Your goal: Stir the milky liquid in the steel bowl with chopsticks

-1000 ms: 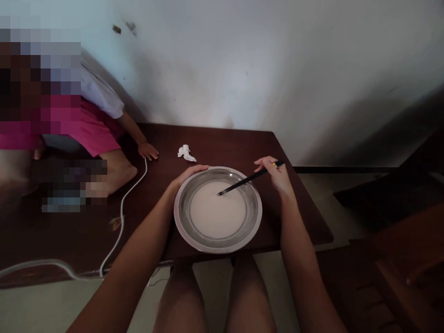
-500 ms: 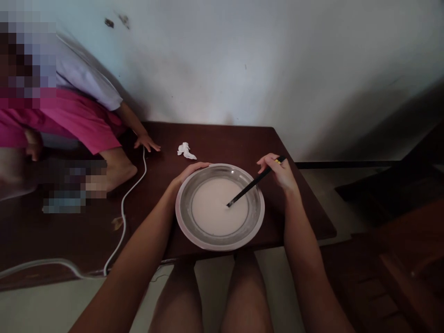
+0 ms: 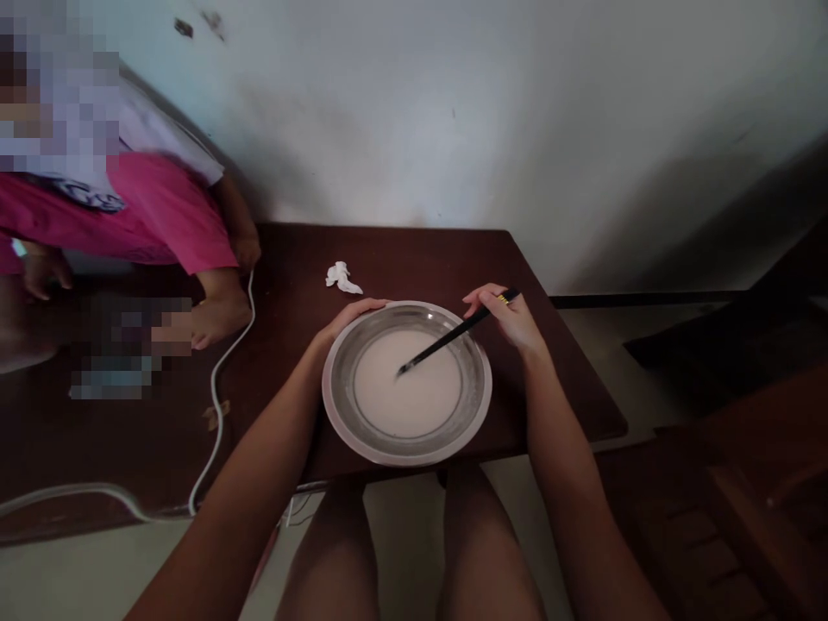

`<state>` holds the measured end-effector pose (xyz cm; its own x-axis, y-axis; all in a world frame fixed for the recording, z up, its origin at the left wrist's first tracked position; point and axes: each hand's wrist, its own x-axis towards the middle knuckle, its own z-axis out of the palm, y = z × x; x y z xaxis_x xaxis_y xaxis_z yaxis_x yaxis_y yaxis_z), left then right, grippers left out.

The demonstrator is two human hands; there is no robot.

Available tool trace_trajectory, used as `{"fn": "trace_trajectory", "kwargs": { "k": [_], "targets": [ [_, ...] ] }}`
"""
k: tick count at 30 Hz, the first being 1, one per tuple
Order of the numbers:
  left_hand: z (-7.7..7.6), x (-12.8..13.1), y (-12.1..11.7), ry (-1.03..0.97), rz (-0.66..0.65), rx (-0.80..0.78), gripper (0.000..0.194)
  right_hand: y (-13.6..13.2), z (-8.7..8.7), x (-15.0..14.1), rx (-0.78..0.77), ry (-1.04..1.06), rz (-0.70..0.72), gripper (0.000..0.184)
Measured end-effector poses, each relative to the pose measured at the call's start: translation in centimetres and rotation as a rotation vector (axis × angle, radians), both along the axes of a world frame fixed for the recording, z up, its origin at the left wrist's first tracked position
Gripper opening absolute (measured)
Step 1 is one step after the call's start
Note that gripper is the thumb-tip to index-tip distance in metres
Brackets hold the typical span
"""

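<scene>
Round silver metal basin (image 3: 342, 375) of milky-white liquid (image 3: 407, 405) on dark-brown table (image 3: 427, 259); L hand (image 3: 344, 320) cupped at its far-left rim, prob. steadying, firmness can't tell; R hand (image 3: 509, 321), right of basin, grips slim black yellow-banded utensil (image 3: 446, 340) high, prob. staying clear of liquid.

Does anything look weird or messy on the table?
A crumpled white scrap, maybe tissue, lies loose beyond the bowl, like litter. Dark marks at the upper left of the wall look like dirt or damage. I see no spill.
</scene>
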<state>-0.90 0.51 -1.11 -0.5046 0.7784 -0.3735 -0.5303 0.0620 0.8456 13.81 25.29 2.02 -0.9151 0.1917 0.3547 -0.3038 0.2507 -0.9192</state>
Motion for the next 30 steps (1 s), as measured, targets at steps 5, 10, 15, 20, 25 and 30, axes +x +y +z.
{"fn": "trace_trajectory", "kwargs": {
  "k": [5, 10, 15, 20, 25, 30],
  "targets": [
    [0.03, -0.06, 0.09, 0.002, -0.009, 0.011, 0.032, 0.55, 0.03, 0.1, -0.049, 0.04, -0.092, 0.028],
    [0.1, -0.04, 0.09, -0.008, 0.017, -0.002, 0.031, 0.0, -0.06, 0.1, 0.013, -0.05, 0.044, 0.03],
    [0.28, 0.17, 0.1, -0.029, 0.029, -0.019, 0.027, 0.52, -0.02, 0.16, -0.033, 0.027, -0.084, 0.029],
    [0.26, 0.06, 0.13, -0.022, 0.015, 0.0, 0.028, -0.19, -0.02, 0.11, 0.013, -0.053, 0.08, 0.029],
    [0.33, 0.16, 0.05, -0.011, -0.015, 0.024, 0.026, 0.11, 0.11, 0.1, -0.017, 0.025, -0.09, 0.029],
    [0.32, 0.17, 0.04, -0.023, 0.004, 0.003, 0.024, 0.06, 0.13, 0.19, 0.013, -0.063, 0.054, 0.03]
  ]
}}
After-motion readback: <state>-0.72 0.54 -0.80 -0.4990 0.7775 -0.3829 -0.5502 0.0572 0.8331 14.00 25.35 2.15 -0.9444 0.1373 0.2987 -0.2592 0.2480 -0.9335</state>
